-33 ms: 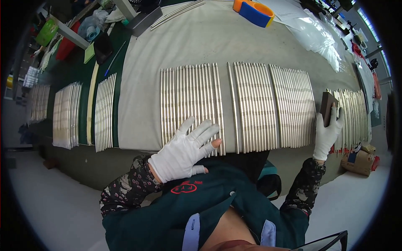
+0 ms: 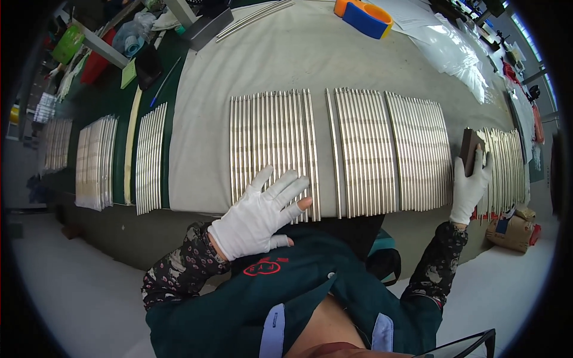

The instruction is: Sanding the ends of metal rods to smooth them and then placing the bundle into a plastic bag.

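Observation:
My left hand (image 2: 256,212), in a white glove with bare thumb tip, lies spread and flat over the near ends of a row of thin silvery metal rods (image 2: 268,131). At the far right, my gloved right hand (image 2: 470,188) grips a dark brown rectangular block (image 2: 470,146) between thumb and fingers. That block stands along the left side of another bundle of rods (image 2: 504,170). Between my hands lie two more packed groups, a middle set of rods (image 2: 363,155) and a right set of rods (image 2: 419,155), with a single rod (image 2: 333,155) left of them.
Further left are a small rod row (image 2: 151,161), plastic-wrapped rods (image 2: 95,164) and a blue pen (image 2: 164,83). At the back sit a grey tray (image 2: 209,30), loose rods (image 2: 253,21), an orange-and-blue tape ring (image 2: 365,19) and clear plastic bags (image 2: 450,51). A brown carton (image 2: 511,231) stands below right.
My left hand has shifted very slightly left. My right hand and the block have edged a little to the right.

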{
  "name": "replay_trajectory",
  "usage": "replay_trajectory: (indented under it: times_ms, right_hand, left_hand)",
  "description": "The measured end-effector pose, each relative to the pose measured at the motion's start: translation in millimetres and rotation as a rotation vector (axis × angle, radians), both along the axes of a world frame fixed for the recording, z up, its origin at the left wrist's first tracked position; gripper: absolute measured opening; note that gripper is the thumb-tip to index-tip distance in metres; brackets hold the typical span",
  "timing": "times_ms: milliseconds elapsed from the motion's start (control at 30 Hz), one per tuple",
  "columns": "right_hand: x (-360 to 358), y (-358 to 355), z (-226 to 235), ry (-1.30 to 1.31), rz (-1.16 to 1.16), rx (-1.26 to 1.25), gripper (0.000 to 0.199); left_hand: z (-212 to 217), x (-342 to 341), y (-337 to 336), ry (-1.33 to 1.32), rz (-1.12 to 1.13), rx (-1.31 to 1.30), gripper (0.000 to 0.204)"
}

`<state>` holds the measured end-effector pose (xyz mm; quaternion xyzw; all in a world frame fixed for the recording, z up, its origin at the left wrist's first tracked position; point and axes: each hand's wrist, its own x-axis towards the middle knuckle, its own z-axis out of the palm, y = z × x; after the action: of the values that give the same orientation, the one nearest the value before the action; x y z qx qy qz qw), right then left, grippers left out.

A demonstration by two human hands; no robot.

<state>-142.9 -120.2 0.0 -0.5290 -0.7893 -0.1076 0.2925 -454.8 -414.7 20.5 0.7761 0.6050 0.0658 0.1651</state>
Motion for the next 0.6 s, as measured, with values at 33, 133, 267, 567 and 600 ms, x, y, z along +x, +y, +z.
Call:
replay_trajectory:
  times_ms: [33,133,267,567,600]
  right_hand:
    - [0.9,10.8,-0.5,-0.016,-0.033,-0.012,0.059]
    - [15.0,35.8,-9.1,-0.115,-0.113,-0.142,0.06]
    - [6.8,26.4,1.0,-0.412,-0.197,-0.092,0.059]
    - [-68.0,-69.9,-24.8,-0.345,0.709,-0.221,0.067]
    - [-72.3,-73.1,-24.5,-0.39,0.702,-0.233,0.074]
  left_hand:
    - [-1.3,-2.6,-5.8,0.002,0.011,-0.004,0.081]
    - [-4.5,-14.0,-18.3,0.018,-0.035,0.0,0.081]
    - [-15.3,-43.2,-30.7,-0.048,0.264,0.304,0.074]
    - [-56.3,-82.6,-11.4,-0.239,0.578,0.457,0.078]
    - [-56.5,-82.0,-9.0,-0.24,0.572,0.459,0.078]
